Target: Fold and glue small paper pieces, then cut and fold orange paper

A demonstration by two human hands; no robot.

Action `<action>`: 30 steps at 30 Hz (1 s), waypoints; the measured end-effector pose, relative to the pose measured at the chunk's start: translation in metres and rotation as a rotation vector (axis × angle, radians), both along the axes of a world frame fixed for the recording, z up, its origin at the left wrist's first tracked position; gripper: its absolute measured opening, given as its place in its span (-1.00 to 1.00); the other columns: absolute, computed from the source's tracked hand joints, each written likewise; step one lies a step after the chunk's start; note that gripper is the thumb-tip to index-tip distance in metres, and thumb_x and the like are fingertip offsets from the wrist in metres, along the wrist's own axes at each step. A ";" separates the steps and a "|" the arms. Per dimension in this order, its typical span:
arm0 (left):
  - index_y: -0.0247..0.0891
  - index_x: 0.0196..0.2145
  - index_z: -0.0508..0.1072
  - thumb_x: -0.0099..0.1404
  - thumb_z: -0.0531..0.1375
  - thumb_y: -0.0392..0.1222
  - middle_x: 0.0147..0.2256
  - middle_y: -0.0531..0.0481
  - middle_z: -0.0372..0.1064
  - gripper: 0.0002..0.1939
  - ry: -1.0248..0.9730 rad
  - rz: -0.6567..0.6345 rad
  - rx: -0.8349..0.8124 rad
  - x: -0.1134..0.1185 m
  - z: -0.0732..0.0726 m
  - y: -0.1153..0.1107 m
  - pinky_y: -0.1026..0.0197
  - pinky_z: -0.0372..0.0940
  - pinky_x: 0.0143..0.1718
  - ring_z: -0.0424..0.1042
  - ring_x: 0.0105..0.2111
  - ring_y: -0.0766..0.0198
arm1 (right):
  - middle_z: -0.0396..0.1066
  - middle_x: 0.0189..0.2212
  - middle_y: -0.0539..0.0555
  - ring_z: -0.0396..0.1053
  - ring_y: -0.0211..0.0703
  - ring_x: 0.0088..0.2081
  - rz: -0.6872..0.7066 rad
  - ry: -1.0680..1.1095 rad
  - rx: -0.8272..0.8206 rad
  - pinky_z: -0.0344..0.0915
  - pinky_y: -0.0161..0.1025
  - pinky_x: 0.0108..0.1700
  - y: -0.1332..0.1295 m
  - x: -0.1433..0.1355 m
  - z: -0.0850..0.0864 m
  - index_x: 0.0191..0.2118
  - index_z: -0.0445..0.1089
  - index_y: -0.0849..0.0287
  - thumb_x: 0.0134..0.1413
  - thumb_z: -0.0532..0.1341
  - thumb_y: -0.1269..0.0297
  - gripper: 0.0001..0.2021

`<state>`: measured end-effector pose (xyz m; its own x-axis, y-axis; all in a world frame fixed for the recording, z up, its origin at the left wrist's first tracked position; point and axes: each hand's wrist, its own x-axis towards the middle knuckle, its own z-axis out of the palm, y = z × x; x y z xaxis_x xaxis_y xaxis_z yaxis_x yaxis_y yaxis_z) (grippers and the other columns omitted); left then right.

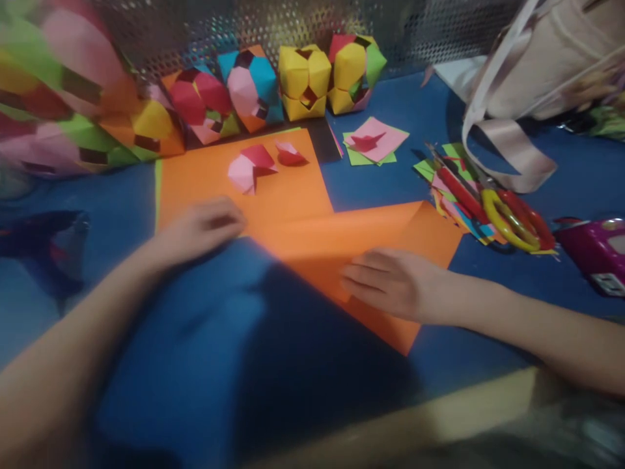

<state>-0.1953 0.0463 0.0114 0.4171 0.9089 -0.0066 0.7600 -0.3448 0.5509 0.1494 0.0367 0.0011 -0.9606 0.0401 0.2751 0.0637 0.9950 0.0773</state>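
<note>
A loose orange paper sheet (322,251) lies slantwise on the blue table, its far edge and right corner curling up. My left hand (209,225) is closed at the sheet's left end, fingers curled on the paper; motion smears it. Flat on the sheet's right part rests my right hand (385,283), fingers stretched out. Behind is a stack of orange paper (195,182), partly covered by my left hand and the loose sheet. On it sit a pink-and-red folded paper piece (249,169) and a small red folded piece (291,154).
Several folded paper balls (305,78) line the back by a metal mesh. Small pink and green paper squares (378,140) lie right of centre. Scissors (512,218) rest on paper scraps, near a purple device (596,254). A pale bag (541,78) and a blue glue gun (43,251) flank them.
</note>
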 end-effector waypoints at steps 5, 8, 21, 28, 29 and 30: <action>-0.33 -0.33 0.44 0.32 0.10 -0.16 -0.27 0.00 0.38 -0.80 0.013 0.028 0.009 -0.001 0.000 0.000 0.27 0.23 -0.17 0.36 -0.26 0.35 | 0.44 -0.28 0.14 0.30 -0.20 -0.28 -0.037 -0.040 -0.015 0.23 -0.23 -0.29 -0.002 0.002 -0.004 -0.22 0.40 0.26 0.27 0.03 0.49 -0.81; -0.33 -0.34 0.46 0.30 0.11 -0.12 -0.28 0.00 0.39 -0.77 0.021 0.042 0.031 -0.001 -0.002 0.001 0.27 0.24 -0.18 0.37 -0.27 0.34 | 0.44 -0.30 0.13 0.29 -0.20 -0.28 -0.051 -0.001 -0.027 0.22 -0.24 -0.31 -0.005 0.000 -0.008 -0.23 0.41 0.25 0.27 0.02 0.47 -0.79; -0.30 -0.36 0.48 0.26 0.11 -0.01 -0.29 0.05 0.42 -0.71 0.059 0.088 0.086 -0.002 -0.005 0.002 0.29 0.25 -0.20 0.39 -0.29 0.37 | 0.45 -0.32 0.13 0.27 -0.20 -0.31 -0.062 0.049 0.017 0.19 -0.24 -0.35 -0.006 -0.003 -0.010 -0.27 0.44 0.29 0.28 -0.02 0.49 -0.73; -0.28 -0.38 0.47 0.24 0.10 -0.01 -0.30 0.05 0.40 -0.72 0.056 0.106 0.072 0.004 -0.002 0.000 0.28 0.25 -0.19 0.38 -0.30 0.37 | 0.45 -0.30 0.13 0.26 -0.17 -0.29 -0.067 0.054 -0.001 0.15 -0.23 -0.36 -0.008 -0.003 -0.009 -0.27 0.44 0.31 0.28 -0.02 0.49 -0.72; -0.27 -0.39 0.47 0.24 0.10 0.00 -0.30 0.05 0.40 -0.71 0.057 0.111 0.070 0.005 -0.001 0.000 0.27 0.25 -0.19 0.38 -0.30 0.36 | 0.45 -0.30 0.13 0.26 -0.17 -0.29 -0.070 0.045 -0.005 0.15 -0.23 -0.36 -0.008 -0.003 -0.009 -0.27 0.44 0.31 0.29 -0.01 0.49 -0.73; -0.27 -0.39 0.46 0.23 0.10 0.00 -0.29 0.05 0.41 -0.71 0.058 0.113 0.067 0.006 0.000 0.000 0.26 0.25 -0.18 0.38 -0.30 0.35 | 0.44 -0.30 0.12 0.26 -0.17 -0.29 -0.074 0.039 -0.008 0.14 -0.24 -0.36 -0.008 -0.003 -0.008 -0.27 0.45 0.30 0.29 -0.01 0.48 -0.73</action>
